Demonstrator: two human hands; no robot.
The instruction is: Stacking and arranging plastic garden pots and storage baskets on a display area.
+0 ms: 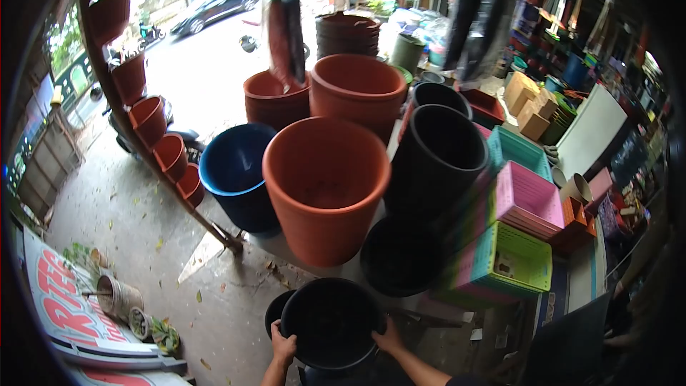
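Note:
A round black plant pot (332,323) is at the lower middle, its wide mouth facing up. My left hand (284,344) grips its left rim, with the fingers curled over the edge. On the opposite side my right hand (389,337) clasps the rim. Another black pot (274,309) shows partly behind its left edge, and more dark plastic lies under it; I cannot tell whether they touch. Just beyond stands a further black pot (401,257). A large terracotta-coloured pot (325,171) rises behind, beside a dark blue pot (239,171).
Tall black pots (443,150) and colourful plastic baskets (511,261) are stacked on the right. A leaning pole (146,146) carries several small brown pots on the left. Potted plants (121,299) and a printed sign (71,300) sit lower left. A dark car (218,7) is on the street.

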